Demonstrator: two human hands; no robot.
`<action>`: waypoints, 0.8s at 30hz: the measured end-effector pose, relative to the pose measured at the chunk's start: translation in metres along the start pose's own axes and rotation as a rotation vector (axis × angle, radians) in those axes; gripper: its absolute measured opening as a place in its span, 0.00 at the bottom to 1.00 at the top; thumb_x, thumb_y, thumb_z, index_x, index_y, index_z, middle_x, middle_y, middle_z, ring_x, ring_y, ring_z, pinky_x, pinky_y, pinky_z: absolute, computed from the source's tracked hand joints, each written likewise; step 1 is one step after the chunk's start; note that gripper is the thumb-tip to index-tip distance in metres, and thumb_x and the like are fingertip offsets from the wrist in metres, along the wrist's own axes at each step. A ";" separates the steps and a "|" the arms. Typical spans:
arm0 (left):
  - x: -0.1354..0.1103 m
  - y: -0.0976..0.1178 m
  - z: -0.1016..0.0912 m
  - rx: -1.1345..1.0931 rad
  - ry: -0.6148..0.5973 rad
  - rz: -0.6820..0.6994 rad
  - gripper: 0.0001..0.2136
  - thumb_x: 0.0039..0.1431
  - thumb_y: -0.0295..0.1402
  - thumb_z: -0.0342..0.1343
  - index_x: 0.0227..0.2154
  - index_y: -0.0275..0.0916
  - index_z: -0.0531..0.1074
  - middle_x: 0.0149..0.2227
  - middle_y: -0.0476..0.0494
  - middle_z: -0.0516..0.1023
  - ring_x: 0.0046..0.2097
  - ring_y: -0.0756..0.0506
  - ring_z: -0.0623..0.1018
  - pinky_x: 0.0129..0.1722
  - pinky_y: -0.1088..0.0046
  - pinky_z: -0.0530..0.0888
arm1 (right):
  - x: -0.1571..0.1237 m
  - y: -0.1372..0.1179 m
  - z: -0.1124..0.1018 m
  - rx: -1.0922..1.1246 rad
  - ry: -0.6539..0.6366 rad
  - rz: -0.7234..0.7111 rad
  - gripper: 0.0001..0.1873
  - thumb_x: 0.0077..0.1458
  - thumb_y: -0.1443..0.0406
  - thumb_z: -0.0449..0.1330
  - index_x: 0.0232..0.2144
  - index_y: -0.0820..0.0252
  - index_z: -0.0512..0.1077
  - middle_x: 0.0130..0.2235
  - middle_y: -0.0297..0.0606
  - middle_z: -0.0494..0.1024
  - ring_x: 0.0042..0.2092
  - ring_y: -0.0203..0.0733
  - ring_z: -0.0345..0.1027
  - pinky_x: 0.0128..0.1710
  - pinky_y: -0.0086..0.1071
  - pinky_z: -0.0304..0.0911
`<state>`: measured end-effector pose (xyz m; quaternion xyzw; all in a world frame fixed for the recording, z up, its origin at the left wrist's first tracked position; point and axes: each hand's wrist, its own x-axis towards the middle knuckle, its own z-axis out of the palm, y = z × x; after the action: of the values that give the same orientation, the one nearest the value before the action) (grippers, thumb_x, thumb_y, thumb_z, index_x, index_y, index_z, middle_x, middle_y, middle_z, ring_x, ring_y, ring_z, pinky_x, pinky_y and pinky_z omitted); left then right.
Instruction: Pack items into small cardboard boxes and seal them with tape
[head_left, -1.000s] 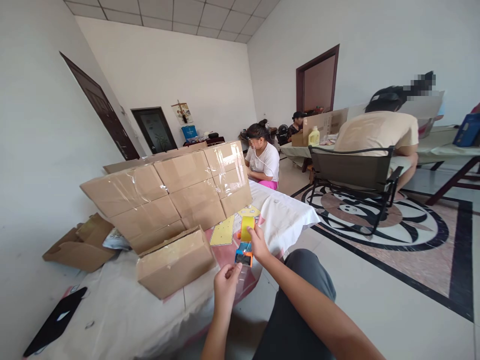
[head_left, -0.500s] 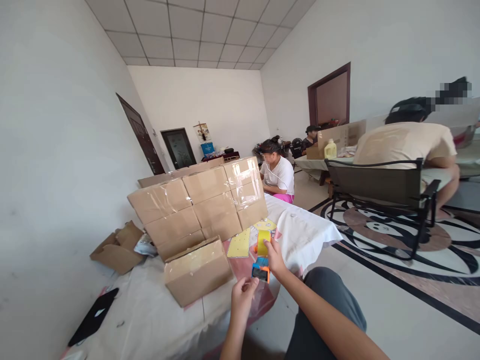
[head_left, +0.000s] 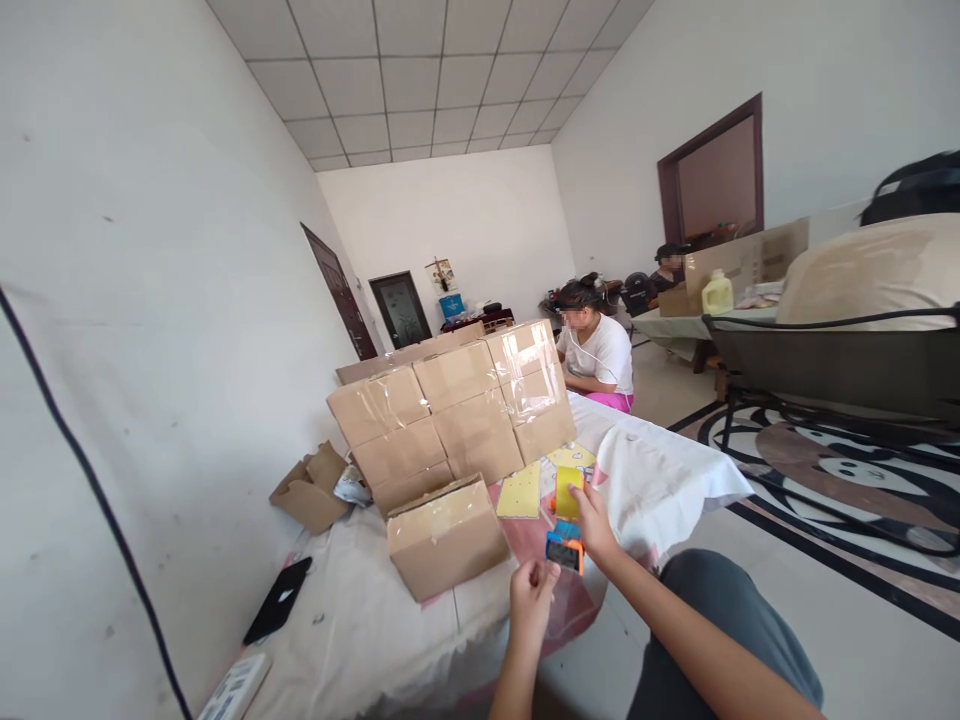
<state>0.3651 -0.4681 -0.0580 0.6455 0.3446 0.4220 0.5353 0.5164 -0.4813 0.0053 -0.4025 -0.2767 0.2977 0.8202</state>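
Note:
In my right hand (head_left: 598, 522) is a tape dispenser (head_left: 568, 538) with a yellow roll and a blue and orange head, held above the table's near right edge. My left hand (head_left: 532, 588) is closed in a pinch right by the head of the dispenser. Whatever lies between those fingertips is too small to make out. Behind the dispenser, yellow patterned sheets (head_left: 520, 490) lie on the table. To the left of them stands a small cardboard box (head_left: 448, 548) with shiny tape along its upper edge.
A wall of taped cardboard boxes (head_left: 465, 415) stands across the white-covered table (head_left: 337, 640). Left of it are an opened carton (head_left: 311, 490) and a black flat item (head_left: 277, 600). A person in white (head_left: 604, 350) sits beyond; a chair (head_left: 832, 365) stands right.
My view has swung left, so everything sits further right in the picture. Both hands keep nearly the same pose around the tape dispenser.

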 end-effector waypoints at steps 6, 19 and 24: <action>-0.002 -0.004 -0.005 0.087 -0.073 0.060 0.35 0.36 0.70 0.63 0.16 0.37 0.69 0.18 0.50 0.62 0.25 0.50 0.62 0.27 0.72 0.62 | -0.009 -0.006 0.005 0.044 0.003 -0.005 0.23 0.44 0.47 0.70 0.31 0.56 0.70 0.27 0.35 0.78 0.32 0.45 0.74 0.29 0.33 0.67; 0.005 -0.020 -0.004 0.165 -0.057 0.084 0.35 0.40 0.71 0.60 0.17 0.37 0.70 0.19 0.49 0.63 0.25 0.49 0.61 0.27 0.71 0.60 | -0.016 -0.011 0.006 0.154 0.047 0.106 0.19 0.45 0.49 0.67 0.29 0.54 0.67 0.23 0.32 0.73 0.28 0.45 0.74 0.26 0.33 0.66; 0.004 -0.020 -0.006 0.176 -0.052 0.085 0.36 0.38 0.72 0.60 0.16 0.37 0.69 0.18 0.49 0.62 0.25 0.49 0.61 0.27 0.71 0.60 | -0.017 -0.009 0.007 0.163 0.052 0.098 0.19 0.44 0.50 0.68 0.28 0.55 0.66 0.23 0.31 0.73 0.28 0.44 0.74 0.26 0.33 0.66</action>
<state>0.3615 -0.4588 -0.0765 0.7148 0.3388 0.3956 0.4667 0.5022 -0.4943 0.0126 -0.3552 -0.2102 0.3487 0.8415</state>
